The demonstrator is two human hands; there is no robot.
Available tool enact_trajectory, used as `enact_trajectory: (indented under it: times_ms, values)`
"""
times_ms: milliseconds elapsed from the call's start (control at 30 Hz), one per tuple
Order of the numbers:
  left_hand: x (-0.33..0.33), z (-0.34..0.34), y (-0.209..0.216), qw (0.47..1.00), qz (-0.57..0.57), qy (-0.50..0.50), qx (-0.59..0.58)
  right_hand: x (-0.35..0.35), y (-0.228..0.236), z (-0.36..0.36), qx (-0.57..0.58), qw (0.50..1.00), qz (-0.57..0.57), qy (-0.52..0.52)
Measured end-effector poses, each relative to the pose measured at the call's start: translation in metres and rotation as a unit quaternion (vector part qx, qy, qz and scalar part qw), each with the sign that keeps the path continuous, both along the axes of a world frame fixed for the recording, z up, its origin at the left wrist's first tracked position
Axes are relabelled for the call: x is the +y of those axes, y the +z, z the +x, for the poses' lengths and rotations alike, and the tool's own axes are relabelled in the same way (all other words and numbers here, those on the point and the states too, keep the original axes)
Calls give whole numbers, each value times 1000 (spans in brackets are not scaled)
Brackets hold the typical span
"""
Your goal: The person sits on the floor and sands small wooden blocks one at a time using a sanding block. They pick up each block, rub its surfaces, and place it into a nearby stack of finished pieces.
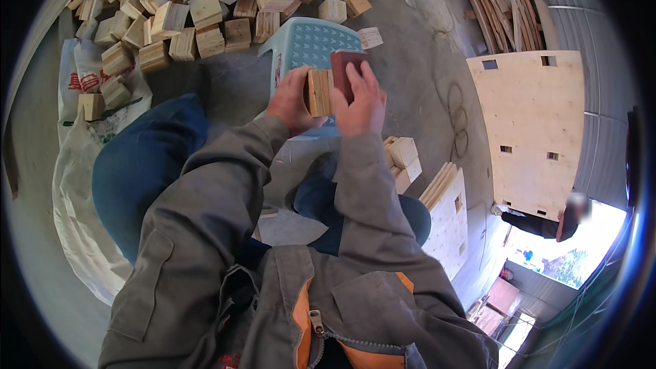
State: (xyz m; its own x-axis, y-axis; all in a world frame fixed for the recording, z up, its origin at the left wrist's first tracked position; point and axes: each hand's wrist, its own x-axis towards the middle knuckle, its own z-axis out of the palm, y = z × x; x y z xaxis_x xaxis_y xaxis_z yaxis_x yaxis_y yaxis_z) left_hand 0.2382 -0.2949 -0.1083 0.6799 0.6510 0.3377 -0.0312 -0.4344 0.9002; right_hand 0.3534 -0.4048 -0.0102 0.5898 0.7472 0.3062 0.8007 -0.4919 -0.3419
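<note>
My left hand (292, 101) is closed round a small plywood block (318, 93), its layered edges showing. My right hand (361, 104) grips a flat reddish-brown sanding block (339, 65), fingers laid over its face. The sanding block is held upright close to the plywood block's right side; whether the two touch I cannot tell. Both hands are above a light blue plastic stool (311, 35) with a studded top, which stands between my knees.
A big heap of plywood blocks (205, 10) lies at the far left, some on a white woven sack (75, 191). More blocks (404, 152) and slotted plywood sheets (447, 215) are at right. A person (564, 222) is beside a large slotted panel (536, 123).
</note>
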Motion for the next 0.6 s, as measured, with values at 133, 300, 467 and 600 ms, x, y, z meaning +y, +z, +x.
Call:
enact_trajectory:
  times_ms: [133, 300, 467, 600]
  values:
    - [0, 4, -2, 1000, 6, 6, -1, -54, 12, -44, -6, 1000, -1, 26]
    - [-2, 2, 3, 1000, -13, -4, 5, -91, 11, -64, -3, 999, 6, 33]
    - [-5, 5, -1, 1000, -2, 13, -8, -58, 10, -42, -24, 999, 7, 26]
    - [-7, 7, -8, 1000, -4, 24, 1, 15, 2, 9, -31, 999, 6, -8]
